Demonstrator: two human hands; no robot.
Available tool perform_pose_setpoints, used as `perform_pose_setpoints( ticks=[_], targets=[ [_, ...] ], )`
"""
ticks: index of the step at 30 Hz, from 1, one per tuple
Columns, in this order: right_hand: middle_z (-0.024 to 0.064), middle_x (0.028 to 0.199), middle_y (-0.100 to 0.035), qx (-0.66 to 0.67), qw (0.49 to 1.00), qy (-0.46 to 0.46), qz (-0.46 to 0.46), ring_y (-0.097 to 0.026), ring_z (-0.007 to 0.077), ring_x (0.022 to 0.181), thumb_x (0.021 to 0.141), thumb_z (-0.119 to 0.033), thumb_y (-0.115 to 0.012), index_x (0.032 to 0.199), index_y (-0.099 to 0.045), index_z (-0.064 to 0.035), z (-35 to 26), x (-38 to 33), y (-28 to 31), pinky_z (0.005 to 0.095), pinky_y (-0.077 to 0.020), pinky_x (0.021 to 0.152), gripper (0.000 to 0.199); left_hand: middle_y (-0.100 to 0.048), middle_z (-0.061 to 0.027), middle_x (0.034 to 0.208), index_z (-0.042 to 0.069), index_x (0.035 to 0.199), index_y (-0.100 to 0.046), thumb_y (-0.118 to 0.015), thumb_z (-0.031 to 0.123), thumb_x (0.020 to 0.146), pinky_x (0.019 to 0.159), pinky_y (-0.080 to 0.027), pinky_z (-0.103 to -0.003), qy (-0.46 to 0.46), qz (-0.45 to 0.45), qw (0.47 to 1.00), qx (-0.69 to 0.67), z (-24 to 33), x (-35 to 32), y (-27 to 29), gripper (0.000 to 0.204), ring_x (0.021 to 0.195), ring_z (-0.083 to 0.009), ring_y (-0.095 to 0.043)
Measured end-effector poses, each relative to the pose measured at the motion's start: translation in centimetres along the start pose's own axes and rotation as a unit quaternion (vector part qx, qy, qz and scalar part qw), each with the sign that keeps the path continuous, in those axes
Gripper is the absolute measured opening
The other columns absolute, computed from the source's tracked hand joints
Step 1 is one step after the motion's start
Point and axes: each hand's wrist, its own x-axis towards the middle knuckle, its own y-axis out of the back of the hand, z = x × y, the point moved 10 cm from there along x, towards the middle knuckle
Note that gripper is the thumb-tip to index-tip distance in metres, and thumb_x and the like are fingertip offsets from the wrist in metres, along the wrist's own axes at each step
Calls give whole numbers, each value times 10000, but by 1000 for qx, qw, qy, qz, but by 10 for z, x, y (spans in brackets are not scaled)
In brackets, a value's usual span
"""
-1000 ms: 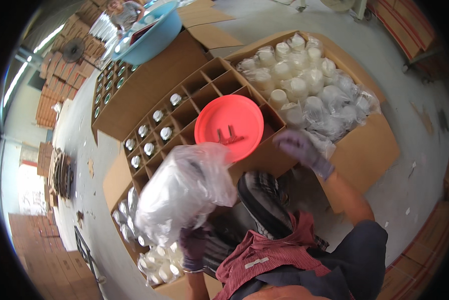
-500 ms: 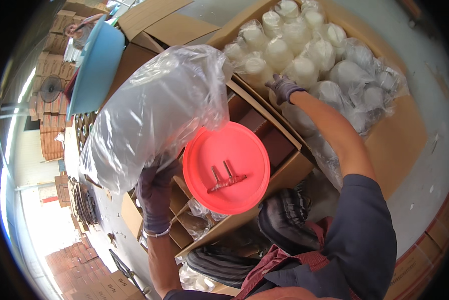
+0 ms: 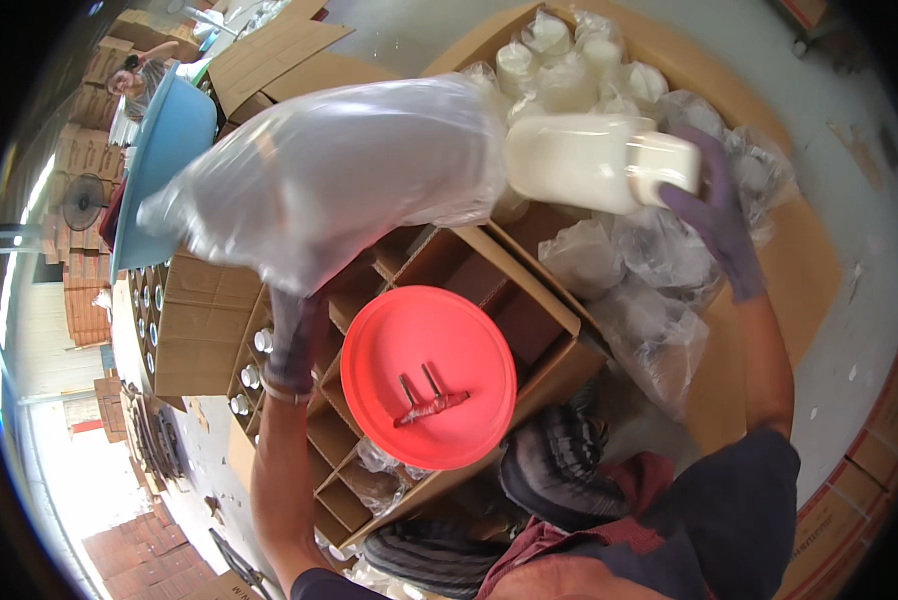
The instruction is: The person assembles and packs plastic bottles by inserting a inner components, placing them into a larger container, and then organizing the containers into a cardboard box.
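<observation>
My left hand (image 3: 297, 335), in a dark purple glove, grips the lower side of a large clear plastic bag (image 3: 369, 150). Its fingers are partly covered by the film. The bag is puffed out and lies slantwise across the boxes. My right hand (image 3: 714, 205), gloved in purple, is closed around the narrower end of a cream-white bottle (image 3: 574, 160). This bottle lies sideways in the air, its wide end right at the bag's right end; I cannot tell whether it is inside. Below the bag, a round red lid or tray (image 3: 429, 340) bears a small red T-shaped metal piece (image 3: 432, 408).
A divided cardboard box (image 3: 539, 285) stands before me, with white-capped bottles (image 3: 249, 376) at its left. Beyond, a large carton holds several white bottles (image 3: 559, 80) and bagged ones (image 3: 659, 250). A blue basin (image 3: 164, 160) stands left; a person (image 3: 144, 80) is behind it.
My right hand has taken a cream-white bottle out of the carton and brought it to the bag's end. The bag has shifted left and lies flatter. The red lid appears lower.
</observation>
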Motion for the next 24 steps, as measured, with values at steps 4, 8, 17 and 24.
perform_pose_setpoints(
  ticks=[4,8,17,24],
  targets=[
    [124,1330,-462,121,977,-7,176,-496,235,1212,931,-181,-530,1396,-374,-57,23,-56,87,375,-448,1001,506,-616,-115,1055,-13,1050,-568,-555,-24,834,785,-509,-305,132,-22,924,-358,-25,84,-71,217,906,-167,-585],
    [99,1406,-450,300,925,-79,222,-484,232,1257,1020,-303,-375,1451,-329,-49,60,-114,100,385,-449,1011,502,-666,-74,739,-6,876,-655,-632,84,817,605,-528,-349,240,-241,891,-301,-49,123,-201,110,616,-166,-623],
    [29,1258,-575,418,875,-106,221,-603,168,1036,1016,-466,-356,1375,-434,-114,61,-184,59,323,-539,766,509,-699,-194,934,44,939,-714,-574,289,829,757,-528,-417,-163,-457,863,141,-33,118,-334,304,791,-349,-672],
    [60,1251,-571,430,866,-119,224,-606,193,998,1004,-434,-391,1373,-428,-118,48,-187,37,306,-532,708,487,-661,-179,1116,110,1327,-550,-658,311,843,919,-475,-365,56,-513,848,122,-24,132,-265,535,1070,-279,-623]
  ],
)
